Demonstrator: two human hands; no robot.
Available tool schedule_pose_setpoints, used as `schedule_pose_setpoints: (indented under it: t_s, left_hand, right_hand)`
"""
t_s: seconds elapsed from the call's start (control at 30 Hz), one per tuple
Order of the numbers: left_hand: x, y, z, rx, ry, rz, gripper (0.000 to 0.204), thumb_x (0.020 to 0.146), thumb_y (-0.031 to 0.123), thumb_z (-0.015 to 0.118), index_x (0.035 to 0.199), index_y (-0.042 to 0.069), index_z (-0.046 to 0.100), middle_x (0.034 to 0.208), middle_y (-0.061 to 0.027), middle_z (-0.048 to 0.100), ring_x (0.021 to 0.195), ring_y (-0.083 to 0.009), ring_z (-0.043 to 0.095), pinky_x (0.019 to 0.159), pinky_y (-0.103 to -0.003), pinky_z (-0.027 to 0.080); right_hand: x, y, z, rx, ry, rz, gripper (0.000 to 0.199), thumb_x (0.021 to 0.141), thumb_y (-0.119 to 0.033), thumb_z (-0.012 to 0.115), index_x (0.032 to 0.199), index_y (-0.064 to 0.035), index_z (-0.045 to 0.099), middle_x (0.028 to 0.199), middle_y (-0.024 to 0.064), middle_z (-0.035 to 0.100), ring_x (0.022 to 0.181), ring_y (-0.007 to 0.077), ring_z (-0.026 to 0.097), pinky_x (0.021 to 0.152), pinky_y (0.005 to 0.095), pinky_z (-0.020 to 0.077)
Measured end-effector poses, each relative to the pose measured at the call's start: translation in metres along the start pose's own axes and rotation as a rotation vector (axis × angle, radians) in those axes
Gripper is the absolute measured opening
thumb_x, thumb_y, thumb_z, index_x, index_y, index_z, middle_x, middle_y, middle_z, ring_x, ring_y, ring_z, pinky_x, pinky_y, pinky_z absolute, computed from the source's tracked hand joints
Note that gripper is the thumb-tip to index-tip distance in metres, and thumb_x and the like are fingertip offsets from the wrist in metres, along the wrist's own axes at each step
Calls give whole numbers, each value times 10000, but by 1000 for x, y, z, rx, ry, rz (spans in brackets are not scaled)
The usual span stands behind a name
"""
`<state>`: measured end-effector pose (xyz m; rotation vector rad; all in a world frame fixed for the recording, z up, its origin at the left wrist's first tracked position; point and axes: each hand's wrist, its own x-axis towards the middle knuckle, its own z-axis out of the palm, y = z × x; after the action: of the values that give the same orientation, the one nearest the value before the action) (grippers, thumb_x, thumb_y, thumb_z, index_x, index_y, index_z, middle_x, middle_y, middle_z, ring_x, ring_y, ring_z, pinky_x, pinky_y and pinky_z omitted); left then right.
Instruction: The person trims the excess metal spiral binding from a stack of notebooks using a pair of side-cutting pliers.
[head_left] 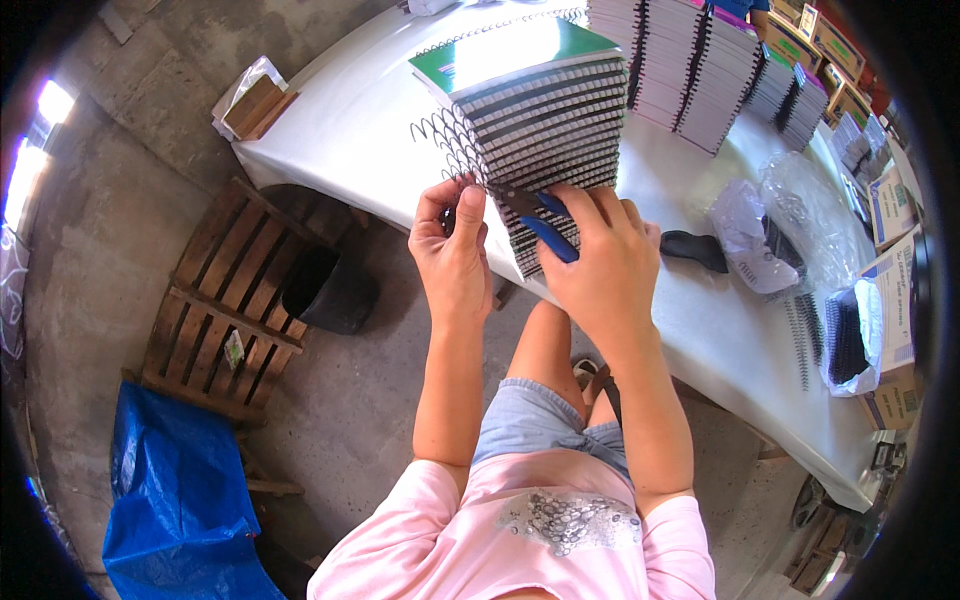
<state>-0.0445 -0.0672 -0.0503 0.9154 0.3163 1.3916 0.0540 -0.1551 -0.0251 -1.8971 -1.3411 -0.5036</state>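
On the white table [340, 120], right hand [600, 265] clamps blue-handled pliers [545, 228]; left hand [455, 250] pinches the notebook stack's [545, 120] wire coil [450, 140].

- The left hand [452, 245] is raised, fingers curled inward, thumb and fingertips pinched together.
- The right hand [598, 258] is closed in a grip, knuckles up.
- Both bare forearms reach forward, nearly parallel, hands close together.

The right hand [600, 262] hid the pliers' [545, 225] jaws; the picture's top edge cut off the far notebook stacks [690, 60].
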Motion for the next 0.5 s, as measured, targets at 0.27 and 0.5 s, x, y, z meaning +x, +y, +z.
schedule_pose_setpoints:
  t_s: [0.27,0.5]
  left_hand:
    - [1,-2,7,46,38,49,166,878,113,647,988,2,593,908,-31,605,611,-13,434,513,-143,332]
    - [-2,-1,3,173,54,72,180,882,87,636,1023,-15,591,870,-13,588,619,-5,416,519,-137,314]
  right_hand:
    - [-2,12,6,112,-148,93,371,609,-180,753,960,-160,635,868,26,591,853,225,606,724,415,436]
    - [3,6,-6,-8,80,-52,456,615,-196,757,1049,-156,623,970,38,569,937,240,568,850,446,380]
